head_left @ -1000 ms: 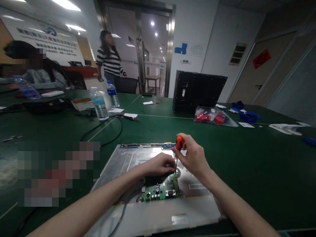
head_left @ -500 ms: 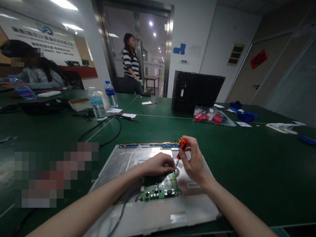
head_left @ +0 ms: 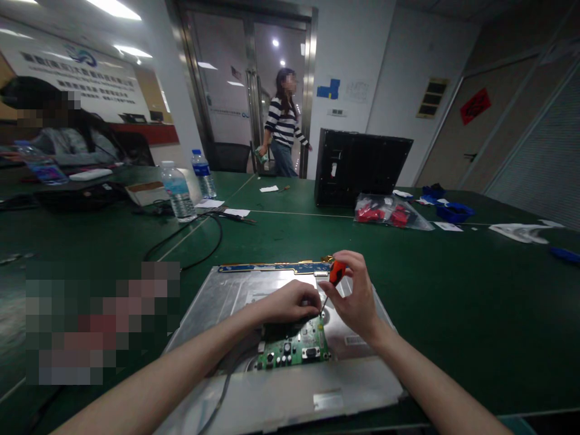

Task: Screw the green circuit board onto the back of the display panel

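A silver display panel (head_left: 235,290) lies back side up on the green table (head_left: 453,290) in front of me. A green circuit board (head_left: 294,348) sits on its near middle. My right hand (head_left: 356,296) pinches a small orange-handled screwdriver (head_left: 335,275), tilted, with its tip down at the board's far right corner. My left hand (head_left: 290,302) rests curled on the board's far edge, fingers pressed down beside the tip. What lies under those fingers is hidden.
Two water bottles (head_left: 176,190) and a black cable (head_left: 190,238) are at the left. A black monitor (head_left: 360,166) and a bag of red parts (head_left: 389,214) stand behind. A seated person is at far left; a person in a striped top (head_left: 283,130) walks by the door.
The screwdriver has tilted and sunk a little, with my right hand shifting slightly on its handle. The person in the striped top has walked rightward across the doorway. My left hand stays put.
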{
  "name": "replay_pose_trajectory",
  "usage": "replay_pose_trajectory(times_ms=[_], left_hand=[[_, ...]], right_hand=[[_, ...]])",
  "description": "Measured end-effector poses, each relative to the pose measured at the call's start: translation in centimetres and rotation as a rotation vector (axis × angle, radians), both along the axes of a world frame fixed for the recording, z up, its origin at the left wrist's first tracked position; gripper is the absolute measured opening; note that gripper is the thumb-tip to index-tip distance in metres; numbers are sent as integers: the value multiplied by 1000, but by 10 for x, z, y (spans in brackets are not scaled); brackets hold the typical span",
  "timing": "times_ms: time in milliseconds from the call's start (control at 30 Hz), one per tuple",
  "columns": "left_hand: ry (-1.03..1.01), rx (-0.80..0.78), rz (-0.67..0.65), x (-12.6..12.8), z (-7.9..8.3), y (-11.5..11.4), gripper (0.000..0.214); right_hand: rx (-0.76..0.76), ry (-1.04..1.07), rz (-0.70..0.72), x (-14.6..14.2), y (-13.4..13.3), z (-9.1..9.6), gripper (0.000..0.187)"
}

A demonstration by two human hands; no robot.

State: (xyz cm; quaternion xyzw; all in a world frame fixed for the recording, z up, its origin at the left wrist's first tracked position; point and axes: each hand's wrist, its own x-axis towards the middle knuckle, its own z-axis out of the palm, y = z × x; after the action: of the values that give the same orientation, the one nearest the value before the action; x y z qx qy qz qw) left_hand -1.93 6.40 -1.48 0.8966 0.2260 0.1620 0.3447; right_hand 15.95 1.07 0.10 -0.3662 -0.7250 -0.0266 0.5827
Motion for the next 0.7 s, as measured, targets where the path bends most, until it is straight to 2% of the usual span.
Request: replay_pose_trajectory(times_ms=[133,467,700], left_hand=[[-4,-10,13,1,2,-1,8],[1,-16,4,0,-2,1,8],[-6,-5,7,0,-1,0,9]], right_hand=[[-4,48,-91,-1,1,1,29],[-9,64,-14,-2,-1,3,31],[19,79,-51,-1,2,2,30]])
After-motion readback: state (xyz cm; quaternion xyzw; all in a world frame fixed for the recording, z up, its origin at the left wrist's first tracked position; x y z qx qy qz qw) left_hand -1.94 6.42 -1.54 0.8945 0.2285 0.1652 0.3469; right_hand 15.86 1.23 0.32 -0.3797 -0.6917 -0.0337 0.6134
